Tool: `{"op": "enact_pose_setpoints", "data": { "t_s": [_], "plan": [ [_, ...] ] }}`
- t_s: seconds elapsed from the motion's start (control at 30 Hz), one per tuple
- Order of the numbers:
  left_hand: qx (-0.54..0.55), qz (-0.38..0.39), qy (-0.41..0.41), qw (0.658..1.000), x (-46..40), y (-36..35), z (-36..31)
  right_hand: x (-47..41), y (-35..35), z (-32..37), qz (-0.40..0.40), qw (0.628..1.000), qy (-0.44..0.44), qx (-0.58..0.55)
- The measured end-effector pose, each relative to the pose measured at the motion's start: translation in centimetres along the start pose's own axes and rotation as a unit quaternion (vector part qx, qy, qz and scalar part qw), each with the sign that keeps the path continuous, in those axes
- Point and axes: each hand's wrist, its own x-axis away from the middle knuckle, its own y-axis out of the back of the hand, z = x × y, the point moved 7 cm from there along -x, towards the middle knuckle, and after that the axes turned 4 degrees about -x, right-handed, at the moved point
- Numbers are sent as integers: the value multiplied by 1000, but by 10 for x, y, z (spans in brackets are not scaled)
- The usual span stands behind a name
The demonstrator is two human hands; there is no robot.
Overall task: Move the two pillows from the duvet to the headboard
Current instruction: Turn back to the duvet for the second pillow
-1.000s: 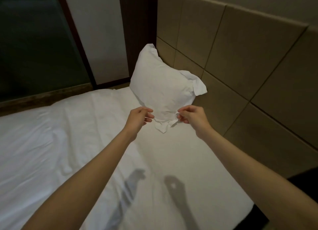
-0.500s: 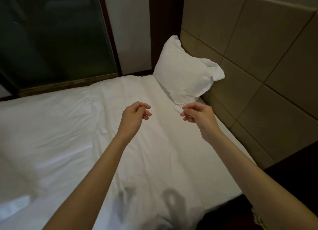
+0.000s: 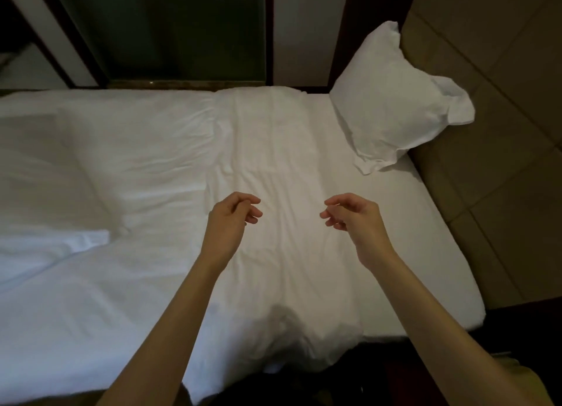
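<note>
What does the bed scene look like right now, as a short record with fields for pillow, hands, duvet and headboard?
pillow: one white pillow in view, propped against the headboard at the far corner of the bed
left hand: empty, fingers loosely curled, above the duvet
right hand: empty, fingers loosely curled, apart from the pillow
duvet: white, wrinkled
headboard: tan padded panels
second pillow: not clearly identifiable

Both arms extended up from bottom of frame toward centre. Left hand (image 3: 232,220) and right hand (image 3: 354,215) side by side, apart, fingers loosely curled, both empty.
</note>
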Motion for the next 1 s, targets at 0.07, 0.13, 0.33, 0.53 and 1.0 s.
{"op": "enact_pose_setpoints", "data": {
  "t_s": [0.07, 0.13, 0.33, 0.53, 1.0],
  "plan": [
    [7, -17, 10, 1000, 5, 18, 14, 3, -20, -6, 17, 1000, -10, 3],
    [10, -31, 24, 999, 7, 40, 29, 5, -44, -11, 32, 999, -16, 8],
    [-28, -33, 47, 998, -2, 117, 74, 7, -140, -25, 62, 998, -29, 13],
    [-42, -61, 75, 994, -29, 256, 124, 11, -289, -50, 76, 995, -56, 25],
    [-51, -169, 163, 971, -86, 534, 235, -17, -595, -83, 159, 979, -96, 87]
  ]
}}
